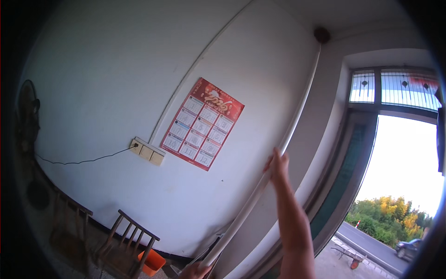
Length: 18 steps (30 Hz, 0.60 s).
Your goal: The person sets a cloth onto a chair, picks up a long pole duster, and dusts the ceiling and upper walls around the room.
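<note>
A long white pole (240, 221) runs up from the bottom centre along the room's corner to a dark round head (322, 35) near the ceiling. My right hand (279, 165) is closed around the middle of the pole, the arm stretched upward. Low at the bottom edge, my left hand (195, 270) grips the pole's lower part; some of that hand is cut off by the frame. To the left of the pole, a red paper wall calendar (202, 124) hangs on the white wall. What the dark head is made of cannot be told.
A wall socket and switch panel (147, 151) has a black cord plugged in. Wooden chairs (129, 240) and an orange plastic bin (152, 262) stand along the wall at lower left. On the right, an open doorway with a door (343, 167) shows a hand cart (350, 256), road and car (408, 249).
</note>
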{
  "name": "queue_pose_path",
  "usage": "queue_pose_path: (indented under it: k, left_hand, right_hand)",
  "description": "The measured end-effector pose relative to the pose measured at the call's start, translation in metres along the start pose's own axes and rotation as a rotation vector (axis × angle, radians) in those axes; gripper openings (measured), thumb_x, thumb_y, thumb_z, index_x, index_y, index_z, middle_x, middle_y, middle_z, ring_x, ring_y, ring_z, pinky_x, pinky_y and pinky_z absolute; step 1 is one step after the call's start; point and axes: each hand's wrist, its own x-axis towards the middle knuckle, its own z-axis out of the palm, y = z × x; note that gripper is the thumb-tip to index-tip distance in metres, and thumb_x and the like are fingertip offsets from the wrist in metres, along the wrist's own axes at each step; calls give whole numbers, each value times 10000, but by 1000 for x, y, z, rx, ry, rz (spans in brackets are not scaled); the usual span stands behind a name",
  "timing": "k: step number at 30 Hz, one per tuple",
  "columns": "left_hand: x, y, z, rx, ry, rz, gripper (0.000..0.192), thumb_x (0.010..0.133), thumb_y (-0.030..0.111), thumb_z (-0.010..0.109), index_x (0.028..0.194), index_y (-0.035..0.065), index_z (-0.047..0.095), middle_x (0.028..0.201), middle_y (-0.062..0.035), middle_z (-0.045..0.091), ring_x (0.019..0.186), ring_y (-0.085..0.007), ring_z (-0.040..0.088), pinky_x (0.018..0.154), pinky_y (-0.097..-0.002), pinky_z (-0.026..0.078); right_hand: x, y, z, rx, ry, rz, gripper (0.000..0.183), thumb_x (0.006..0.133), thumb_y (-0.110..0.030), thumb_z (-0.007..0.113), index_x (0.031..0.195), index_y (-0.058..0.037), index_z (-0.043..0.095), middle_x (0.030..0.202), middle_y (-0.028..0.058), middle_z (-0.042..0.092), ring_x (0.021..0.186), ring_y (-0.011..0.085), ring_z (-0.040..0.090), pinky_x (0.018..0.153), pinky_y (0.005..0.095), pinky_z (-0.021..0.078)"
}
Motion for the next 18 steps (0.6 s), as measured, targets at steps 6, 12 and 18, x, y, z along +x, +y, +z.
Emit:
queue_pose_path:
  k: [6, 12, 18]
  left_hand:
    - [75, 34, -29, -121, -567, -148, 416, 885, 404, 517, 886, -5, 595, 648, -116, 592, 593, -230, 575, 578, -360, 458]
    - [27, 6, -35, 252, -227, -156, 458, 877, 436, 518, 954, -7, 609, 699, -133, 625, 634, -191, 566, 577, -370, 436]
    - [-15, 16, -48, 193, -184, -150, 411, 851, 435, 554, 853, 27, 604, 659, -152, 592, 585, -282, 552, 555, -394, 422]
  right_hand:
    - [34, -88, -24, -33, 185, 39, 215, 880, -212, 502, 921, -30, 395, 652, 55, 432, 462, 130, 448, 381, 294, 440]
    - [-46, -83, -33, 21, 135, -7, 186, 898, -222, 442, 935, -54, 372, 662, 53, 422, 477, 122, 446, 400, 282, 438]
    - [-107, -85, -34, 112, 214, 11, 166, 888, -230, 458, 948, -84, 405, 650, 47, 428, 450, 115, 436, 366, 280, 404]
